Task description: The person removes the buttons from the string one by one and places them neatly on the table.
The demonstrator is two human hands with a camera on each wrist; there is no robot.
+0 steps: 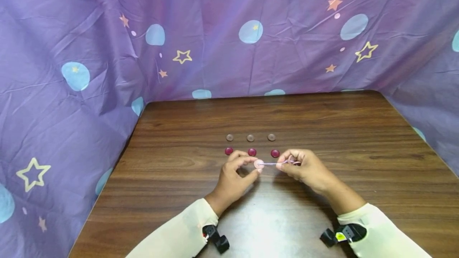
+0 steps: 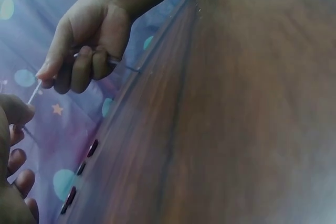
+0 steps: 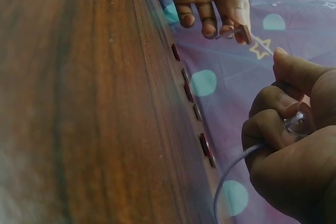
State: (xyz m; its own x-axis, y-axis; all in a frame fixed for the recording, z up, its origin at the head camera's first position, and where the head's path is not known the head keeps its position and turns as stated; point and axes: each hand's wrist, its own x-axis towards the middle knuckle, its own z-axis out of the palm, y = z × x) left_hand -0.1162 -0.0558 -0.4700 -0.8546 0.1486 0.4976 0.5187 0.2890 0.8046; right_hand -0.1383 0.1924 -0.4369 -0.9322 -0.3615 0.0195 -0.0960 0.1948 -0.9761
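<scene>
A pale pink round button [image 1: 258, 164] is pinched by its edges between the thumb and a finger of my left hand [image 1: 231, 176], above the table. A thin light purple string [image 1: 269, 164] runs taut from the button to my right hand [image 1: 308, 170], whose thumb and finger pinch it. In the right wrist view the right hand [image 3: 294, 124] has its other fingers curled, with a clear, shiny thing [image 3: 299, 123] partly hidden in them, and more string [image 3: 231, 167] hangs in a loop below. The button [image 3: 245, 34] shows edge-on there.
Behind the hands on the brown wooden table [image 1: 172, 130] lie three dark red buttons in a row, one of them [image 1: 275, 153] near the right fingers. Farther back is a row of three brownish buttons, the middle one [image 1: 250, 138] among them. A purple patterned cloth [image 1: 215, 67] hangs around the table.
</scene>
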